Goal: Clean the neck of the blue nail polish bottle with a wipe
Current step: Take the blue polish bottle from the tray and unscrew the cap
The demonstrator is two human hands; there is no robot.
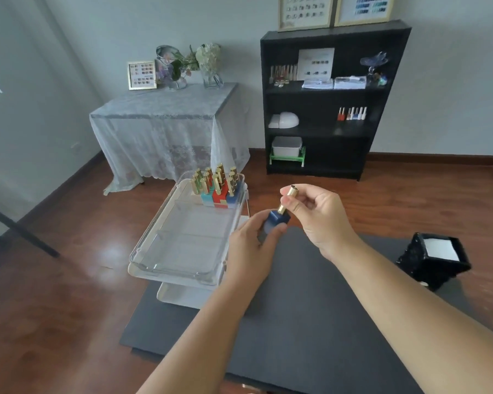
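The blue nail polish bottle (274, 222) is a small dark-blue square bottle with a gold cap (287, 200), held tilted in the air above the far edge of the dark grey mat (296, 322). My left hand (252, 251) grips the bottle's body from below. My right hand (316, 214) pinches the gold cap between thumb and fingers. The cap sits on the bottle, so the neck is hidden. White wipes (441, 249) lie in a black box (433, 265) at the mat's right.
A clear plastic tray (182, 245) on a white cart stands left of the mat, with several gold-capped polish bottles (217, 183) at its far end. Further off are a lace-covered table (168, 120) and a black shelf (330, 103) on the wooden floor.
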